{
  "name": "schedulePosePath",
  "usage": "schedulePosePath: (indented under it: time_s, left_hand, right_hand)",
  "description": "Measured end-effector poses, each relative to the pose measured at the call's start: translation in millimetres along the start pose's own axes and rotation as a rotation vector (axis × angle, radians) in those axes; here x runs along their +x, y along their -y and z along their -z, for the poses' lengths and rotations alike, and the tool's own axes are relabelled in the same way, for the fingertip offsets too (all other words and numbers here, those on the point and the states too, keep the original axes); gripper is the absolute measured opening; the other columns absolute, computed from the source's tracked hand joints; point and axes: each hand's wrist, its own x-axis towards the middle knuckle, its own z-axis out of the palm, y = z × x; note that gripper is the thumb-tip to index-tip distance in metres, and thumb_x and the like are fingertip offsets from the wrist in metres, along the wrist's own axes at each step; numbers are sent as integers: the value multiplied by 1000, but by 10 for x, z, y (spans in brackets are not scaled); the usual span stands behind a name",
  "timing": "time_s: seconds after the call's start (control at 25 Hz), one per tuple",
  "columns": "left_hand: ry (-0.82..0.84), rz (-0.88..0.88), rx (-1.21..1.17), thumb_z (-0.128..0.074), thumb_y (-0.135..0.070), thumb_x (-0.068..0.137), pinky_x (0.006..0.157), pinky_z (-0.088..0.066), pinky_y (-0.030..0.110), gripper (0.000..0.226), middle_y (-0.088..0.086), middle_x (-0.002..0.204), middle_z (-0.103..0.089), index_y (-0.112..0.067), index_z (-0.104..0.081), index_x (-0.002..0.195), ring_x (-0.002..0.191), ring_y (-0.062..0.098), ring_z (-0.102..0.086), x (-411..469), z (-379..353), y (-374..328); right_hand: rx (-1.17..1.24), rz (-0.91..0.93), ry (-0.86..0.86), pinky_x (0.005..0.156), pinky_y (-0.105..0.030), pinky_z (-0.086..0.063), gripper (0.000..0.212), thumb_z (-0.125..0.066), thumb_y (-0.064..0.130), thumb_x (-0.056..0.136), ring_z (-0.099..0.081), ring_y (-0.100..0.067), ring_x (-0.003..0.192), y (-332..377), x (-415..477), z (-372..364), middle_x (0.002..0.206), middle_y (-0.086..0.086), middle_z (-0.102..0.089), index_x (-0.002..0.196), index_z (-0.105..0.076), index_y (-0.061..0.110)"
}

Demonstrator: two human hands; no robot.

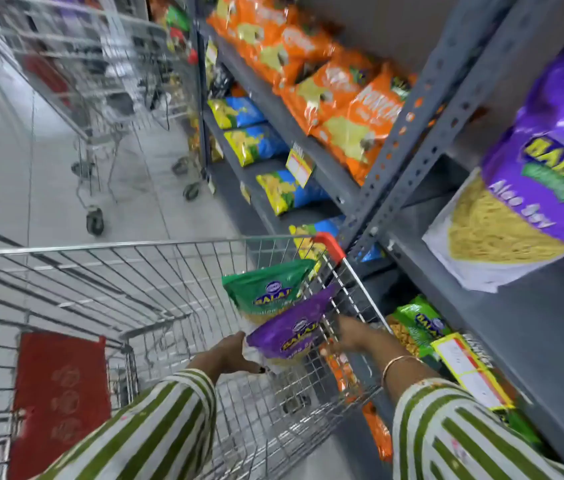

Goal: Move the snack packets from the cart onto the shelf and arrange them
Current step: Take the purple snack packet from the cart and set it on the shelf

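Note:
A wire cart (pixel 135 271) stands in front of me beside the grey shelf (pixel 533 323). Inside its right end lie a purple snack packet (pixel 291 329) and, behind it, a green snack packet (pixel 266 289). My left hand (pixel 228 355) touches the purple packet's near left edge with its fingers spread. On the packet's right side, against the cart's wire wall, is my right hand (pixel 349 336), blurred, fingers apart. Another purple packet (pixel 530 188) lies on the shelf at the upper right. A green packet (pixel 419 323) sits on the lower shelf.
Orange packets (pixel 325 74) fill the upper shelf, with blue-yellow packets (pixel 256 143) on the one below it. Yellow price tags (pixel 467 368) hang on the shelf edges. More empty carts (pixel 93 81) stand at the back left on the tiled floor. A red seat flap (pixel 58 403) is on my cart.

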Motion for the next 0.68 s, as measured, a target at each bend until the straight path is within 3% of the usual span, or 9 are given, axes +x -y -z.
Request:
schedulePosePath:
  time_s: [0.08,0.12,0.24,0.32,0.4,0.48,0.56,0.68]
  left_hand:
    - [-62,-92,-147,-76,-59,36,97,-33,11,107,-5,124,-50,-11,-47,127,117,5,-44,153,-204,76]
    - [-110,-106,-174,-81,-52,40,90,-29,4,101,-7,120,-47,-9,-50,125,113,0,-41,213,-313,96]
    - [-280,-151,-279,-84,-18,54,91,-31,11,73,-4,116,-51,-4,-55,119,111,7,-41,352,-576,66]
    - [-343,-129,-367,-84,-8,52,89,-37,17,66,-5,110,-54,-1,-60,113,103,5,-48,398,-683,39]
    - [-370,-67,-498,-82,4,51,83,-45,21,60,-2,103,-57,4,-61,107,86,-6,-54,451,-768,8]
    - [-382,-47,-595,-79,12,51,67,-53,12,56,2,97,-61,9,-60,104,69,-14,-59,478,-770,-72]
    - [-372,-50,-615,-76,18,53,53,-48,3,53,1,91,-60,13,-59,103,61,-21,-58,490,-715,-116]
    - [-369,-89,-544,-80,10,53,54,-47,0,47,2,90,-63,9,-64,98,60,-22,-57,401,-521,-154]
  right_hand:
    - [12,-8,-1,103,-35,-42,90,-82,36,59,-51,-29,122,-118,312,-56,135,-9,-50,134,-39,10]
    - [40,-6,-2,101,-36,-44,82,-82,22,63,-51,-29,120,-175,442,-93,132,-11,-51,132,-39,10]
    - [214,-43,13,96,-33,-45,73,-75,-3,67,-54,-21,112,-261,723,-231,125,-11,-56,130,-40,6]
    - [199,-37,10,106,-32,-39,75,-74,1,69,-50,-23,121,-269,843,-316,134,-10,-52,134,-38,4]
    - [222,-26,27,104,-25,-35,76,-75,4,69,-47,-24,126,-259,892,-353,140,-12,-47,135,-38,2]
    - [257,-45,9,104,-24,-34,81,-79,9,65,-46,-22,128,-237,906,-350,141,-10,-46,135,-39,3]
    - [311,-78,-10,108,-26,-32,86,-80,7,63,-43,-22,130,-198,864,-346,140,-8,-46,137,-36,3]
    - [379,-76,-87,110,-35,-36,88,-83,1,57,-47,-23,126,-98,689,-253,139,-11,-48,133,-38,1]
